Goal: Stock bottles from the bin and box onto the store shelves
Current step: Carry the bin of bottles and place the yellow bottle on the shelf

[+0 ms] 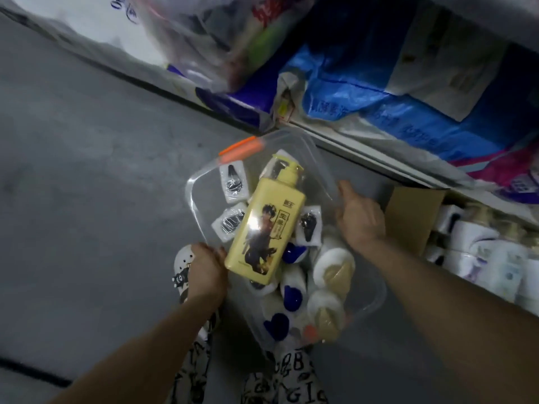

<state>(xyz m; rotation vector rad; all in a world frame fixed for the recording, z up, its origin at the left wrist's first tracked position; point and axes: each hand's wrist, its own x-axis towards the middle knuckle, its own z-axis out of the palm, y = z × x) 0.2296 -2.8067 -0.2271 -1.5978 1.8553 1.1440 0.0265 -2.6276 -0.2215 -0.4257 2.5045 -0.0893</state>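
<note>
Clear bin [318,154] gripped at opposite rims by left hand [207,268] and right hand [360,218], fingers curled over edges; yellow pump bottle [262,225] flat atop white bottles [332,261].

Seen from above, a left hand [205,266] and a right hand [360,217] grip opposite sides of a clear plastic bin [376,290] over a grey floor [87,170]. A yellow pump bottle [265,228] lies on top, possibly on a lid, above white bottles [291,282]. A cardboard box [414,220] sits beside stocked shelves [350,141].
</note>
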